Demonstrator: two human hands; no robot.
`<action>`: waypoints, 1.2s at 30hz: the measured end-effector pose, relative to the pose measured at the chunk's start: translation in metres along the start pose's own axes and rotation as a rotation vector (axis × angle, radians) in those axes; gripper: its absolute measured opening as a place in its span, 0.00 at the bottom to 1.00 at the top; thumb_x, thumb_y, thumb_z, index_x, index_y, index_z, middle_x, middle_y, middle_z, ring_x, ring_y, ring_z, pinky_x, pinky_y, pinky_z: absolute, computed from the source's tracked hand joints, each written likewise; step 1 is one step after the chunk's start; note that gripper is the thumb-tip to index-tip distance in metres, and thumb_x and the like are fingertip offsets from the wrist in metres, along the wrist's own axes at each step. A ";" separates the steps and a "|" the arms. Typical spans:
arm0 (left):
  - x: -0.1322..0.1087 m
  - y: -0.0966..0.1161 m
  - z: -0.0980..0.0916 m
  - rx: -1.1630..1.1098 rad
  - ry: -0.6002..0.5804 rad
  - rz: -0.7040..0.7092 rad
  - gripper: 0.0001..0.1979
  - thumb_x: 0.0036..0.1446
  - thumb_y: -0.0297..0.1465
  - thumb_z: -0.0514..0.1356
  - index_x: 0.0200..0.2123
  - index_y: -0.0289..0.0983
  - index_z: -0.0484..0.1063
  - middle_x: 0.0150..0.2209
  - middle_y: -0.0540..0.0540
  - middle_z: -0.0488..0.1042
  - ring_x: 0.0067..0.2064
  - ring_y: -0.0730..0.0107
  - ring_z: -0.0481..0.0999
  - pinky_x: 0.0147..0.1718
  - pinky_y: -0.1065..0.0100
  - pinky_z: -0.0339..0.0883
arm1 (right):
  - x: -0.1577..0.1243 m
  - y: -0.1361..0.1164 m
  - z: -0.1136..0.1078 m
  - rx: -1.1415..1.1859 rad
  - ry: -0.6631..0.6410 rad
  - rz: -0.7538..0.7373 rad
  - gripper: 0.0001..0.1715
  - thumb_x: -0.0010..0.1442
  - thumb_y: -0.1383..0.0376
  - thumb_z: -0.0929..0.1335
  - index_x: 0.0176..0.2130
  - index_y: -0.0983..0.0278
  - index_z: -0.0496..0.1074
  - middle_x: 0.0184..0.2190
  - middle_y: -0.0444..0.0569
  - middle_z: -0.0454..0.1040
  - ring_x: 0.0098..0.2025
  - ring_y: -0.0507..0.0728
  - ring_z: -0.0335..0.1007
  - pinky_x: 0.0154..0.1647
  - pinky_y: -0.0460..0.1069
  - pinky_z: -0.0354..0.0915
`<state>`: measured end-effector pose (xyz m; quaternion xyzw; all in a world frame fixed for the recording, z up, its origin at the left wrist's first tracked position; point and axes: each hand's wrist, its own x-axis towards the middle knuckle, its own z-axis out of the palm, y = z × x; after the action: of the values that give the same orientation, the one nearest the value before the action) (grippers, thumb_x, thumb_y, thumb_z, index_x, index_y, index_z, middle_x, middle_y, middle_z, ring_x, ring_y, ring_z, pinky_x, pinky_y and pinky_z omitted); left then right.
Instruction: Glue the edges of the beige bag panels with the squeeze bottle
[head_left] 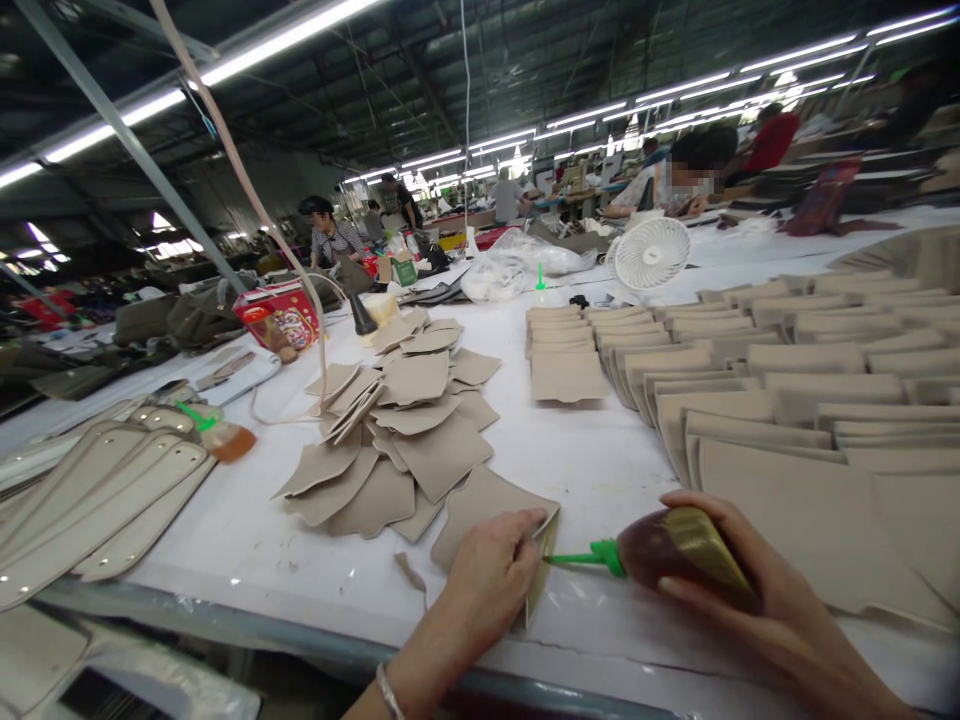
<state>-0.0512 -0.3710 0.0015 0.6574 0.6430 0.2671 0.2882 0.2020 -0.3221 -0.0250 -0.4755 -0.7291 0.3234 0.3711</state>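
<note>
My right hand (pixel 727 575) is wrapped around a glue bottle (pixel 686 555) of amber-brown liquid, tipped on its side. Its thin green nozzle (pixel 581 558) points left, and the tip meets the right edge of a beige leather-like piece (pixel 491 500). That edge shows a yellowish strip, wet-looking. My left hand (pixel 495 565) presses on the same piece near this edge, index finger stretched out and the other fingers curled. Its palm hides part of the piece. Just beyond lies a loose heap of similar beige pieces (pixel 420 380).
Overlapping rows of folded beige panels (pixel 750 410) cover the table's right side. A second green-tipped bottle (pixel 229 440) lies by long riveted strips (pixel 105 480) at left. A white fan (pixel 651 253), plastic bags (pixel 517 262) and a red box (pixel 277 315) stand farther back. Several people work beyond.
</note>
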 end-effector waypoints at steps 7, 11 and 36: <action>-0.001 0.001 -0.001 -0.013 0.002 0.000 0.24 0.56 0.25 0.49 0.54 0.40 0.74 0.52 0.50 0.75 0.53 0.63 0.74 0.55 0.66 0.64 | -0.006 0.007 0.007 0.005 0.040 0.049 0.35 0.54 0.45 0.70 0.56 0.55 0.62 0.49 0.49 0.71 0.46 0.64 0.72 0.48 0.54 0.70; -0.002 0.000 0.001 -0.014 0.018 -0.005 0.25 0.57 0.25 0.49 0.55 0.39 0.73 0.53 0.50 0.74 0.53 0.63 0.74 0.56 0.66 0.64 | -0.018 0.007 0.011 0.010 -0.036 -0.004 0.31 0.55 0.48 0.71 0.55 0.54 0.64 0.47 0.47 0.73 0.43 0.61 0.74 0.46 0.50 0.71; -0.006 0.004 0.005 0.043 0.078 -0.097 0.25 0.57 0.25 0.48 0.56 0.38 0.70 0.49 0.47 0.77 0.49 0.61 0.76 0.54 0.65 0.64 | -0.037 -0.007 0.020 0.040 0.064 0.107 0.33 0.52 0.45 0.71 0.52 0.55 0.66 0.46 0.45 0.74 0.43 0.60 0.75 0.42 0.47 0.73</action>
<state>-0.0457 -0.3771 0.0010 0.6207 0.6904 0.2643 0.2611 0.1922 -0.3617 -0.0386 -0.5165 -0.6838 0.3417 0.3859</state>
